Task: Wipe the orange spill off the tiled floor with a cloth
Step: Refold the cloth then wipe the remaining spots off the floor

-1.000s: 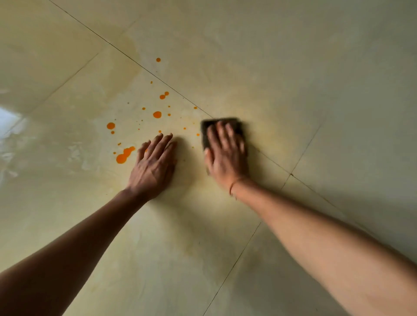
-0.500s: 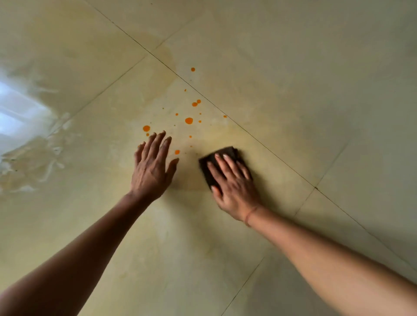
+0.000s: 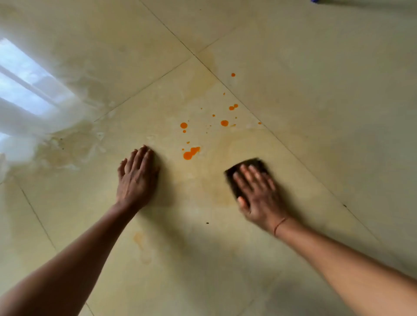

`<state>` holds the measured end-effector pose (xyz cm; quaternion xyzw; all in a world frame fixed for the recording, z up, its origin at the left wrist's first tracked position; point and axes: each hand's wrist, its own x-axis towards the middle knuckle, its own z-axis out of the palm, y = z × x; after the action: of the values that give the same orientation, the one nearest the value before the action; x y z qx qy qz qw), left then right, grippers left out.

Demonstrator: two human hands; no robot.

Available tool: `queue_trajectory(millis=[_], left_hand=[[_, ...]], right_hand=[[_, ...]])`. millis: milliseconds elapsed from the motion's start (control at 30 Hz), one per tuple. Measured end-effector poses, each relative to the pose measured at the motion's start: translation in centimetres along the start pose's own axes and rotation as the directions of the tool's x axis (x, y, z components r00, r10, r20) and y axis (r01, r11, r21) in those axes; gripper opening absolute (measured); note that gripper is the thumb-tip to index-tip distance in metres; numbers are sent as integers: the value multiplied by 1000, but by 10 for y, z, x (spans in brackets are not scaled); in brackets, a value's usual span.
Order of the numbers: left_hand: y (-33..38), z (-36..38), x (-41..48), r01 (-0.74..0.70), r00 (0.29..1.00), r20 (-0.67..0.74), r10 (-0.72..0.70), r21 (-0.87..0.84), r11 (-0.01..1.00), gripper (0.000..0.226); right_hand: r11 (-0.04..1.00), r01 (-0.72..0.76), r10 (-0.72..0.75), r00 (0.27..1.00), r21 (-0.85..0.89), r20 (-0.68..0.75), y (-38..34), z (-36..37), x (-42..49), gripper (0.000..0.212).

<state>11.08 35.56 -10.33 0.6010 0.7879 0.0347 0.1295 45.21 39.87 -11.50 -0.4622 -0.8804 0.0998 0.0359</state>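
Several orange drops of the spill (image 3: 190, 153) dot the cream tiled floor (image 3: 316, 90) ahead of my hands, the largest blob between them and smaller ones farther out. A dark folded cloth (image 3: 234, 173) lies flat on the floor to the right of the blob, and my right hand (image 3: 257, 191) presses down on it with fingers spread. My left hand (image 3: 137, 178) rests flat on the tile to the left of the spill, holding nothing. A faint yellowish smear (image 3: 223, 194) marks the tile beside the cloth.
A bright window reflection (image 3: 27, 90) and a wet, streaky patch (image 3: 67, 144) lie on the floor to the far left. Grout lines cross diagonally. A small dark speck (image 3: 207, 223) sits between my arms. Something blue (image 3: 316, 1) shows at the top edge.
My right hand has slid the cloth right and toward me, away from the drops. My left hand moved left, uncovering the large orange blob. The camera view has shifted.
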Motion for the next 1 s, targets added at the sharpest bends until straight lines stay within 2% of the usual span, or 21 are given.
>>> queue_trajectory(millis=[67,100,133,200,267,333,367,400,467,500,533,567,600,667,700,767,833,900,933,967,1000], left_hand=[[-2,5,1,22,1000,-12,-22,-13,1000,61],[-4,7,1,29,999,-16,-29,-20,999,60],[-4,9,1,25,999,-19,-26,-20,999,60],[-9,11,0,11,1000,-16,-12,-24,1000,59],[-8,10,-1,1,1000,-11,-1,-24,1000,58],[-8,7,-1,6,1000,1,-6,-40,999,58],[-7,5,-1,6,1000,8,-5,-41,999,58],[-5,4,-1,4,1000,9,-3,-41,999,57],[-7,4,-2,-2,1000,-4,2,-46,999,57],[-10,6,0,-7,1000,-11,6,-46,999,56],[-10,7,0,-12,1000,-17,11,-39,999,56],[-10,7,1,-15,1000,-24,14,-37,999,56],[-11,9,2,-17,1000,-22,16,-42,999,56],[-12,7,1,-17,1000,1,17,-55,998,56],[-11,7,1,-13,1000,5,13,-55,998,56],[-9,3,1,-2,1000,24,3,-66,998,56],[-5,1,0,5,999,35,-3,-70,998,56],[-7,1,-1,4,1000,21,-2,-77,997,56],[-8,2,-2,-1,1000,14,2,-77,997,56],[-9,3,-1,-9,1000,5,9,-68,998,56],[-9,6,-1,-11,1000,-10,10,-60,998,57]], right_hand=[[962,-274,274,961,7,-37,4,-4,60,64],[932,-362,363,930,28,-53,-14,-1,94,64],[926,-374,376,924,44,-71,-41,4,117,65],[981,-189,191,977,33,-92,-101,21,119,64],[999,46,-47,998,17,37,-124,25,63,66],[990,136,-138,984,20,117,-97,12,5,70],[989,146,-145,984,-5,102,-71,6,-4,71],[994,101,-98,992,-28,80,-45,3,2,70],[987,-152,153,988,-55,15,-21,-2,53,66],[960,-278,278,960,-40,-20,-28,0,90,66],[943,-332,331,942,-25,-45,-49,4,117,67],[954,-298,295,951,-16,-89,-75,10,132,67],[979,-202,200,975,-14,-98,-102,19,131,66],[998,53,-53,999,-34,10,-132,28,81,67],[991,128,-125,990,-38,65,-130,26,46,69],[988,150,-145,983,-38,116,-93,9,-1,73],[997,-2,8,996,-71,84,-45,0,8,70],[964,-257,258,966,-74,14,-31,-3,67,67],[942,-332,331,943,-56,-27,-41,-1,100,67],[934,-356,354,933,-22,-65,-61,3,123,67],[951,-309,307,945,-2,-111,-82,13,133,66]])
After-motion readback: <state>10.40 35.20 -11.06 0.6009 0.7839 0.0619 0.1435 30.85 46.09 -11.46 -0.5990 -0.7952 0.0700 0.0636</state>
